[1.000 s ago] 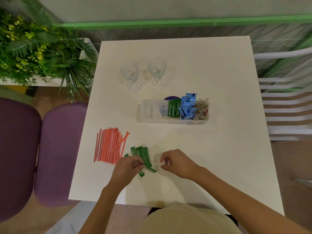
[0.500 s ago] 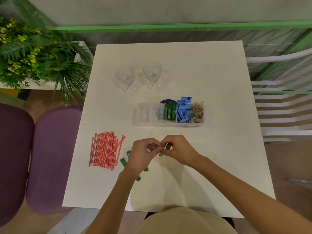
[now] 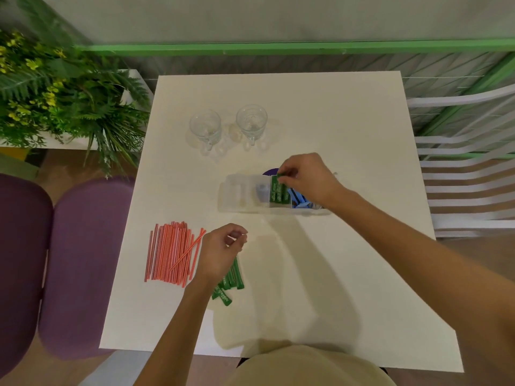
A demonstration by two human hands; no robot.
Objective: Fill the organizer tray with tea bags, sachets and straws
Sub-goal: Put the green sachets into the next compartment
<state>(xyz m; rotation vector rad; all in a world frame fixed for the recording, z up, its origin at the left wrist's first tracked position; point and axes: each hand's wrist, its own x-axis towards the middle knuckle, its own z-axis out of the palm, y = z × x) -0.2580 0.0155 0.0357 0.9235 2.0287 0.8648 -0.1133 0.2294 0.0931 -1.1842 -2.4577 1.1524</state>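
The clear organizer tray (image 3: 239, 190) is sitting mid-bench. One middle compartment is holding upright green sachets (image 3: 282, 195), with blue sachets (image 3: 297, 196) just right of them and partly under the right hand (image 3: 309, 176). That hand is pinching the top end of a green sachet (image 3: 278, 177) over that compartment. Half a second ago both hands were meeting near the front edge. Now the left hand (image 3: 220, 252) is hovering there alone, fingers loosely curled and gripping nothing, above the loose green sachets (image 3: 232, 280) and beside the orange straws (image 3: 170, 254). Two glasses (image 3: 205, 128) are standing behind the tray on the white bench (image 3: 348, 121). A plant (image 3: 55, 93) and purple seats (image 3: 83, 260) are flanking its left side, and a white chair (image 3: 468, 176) is sitting to its right.
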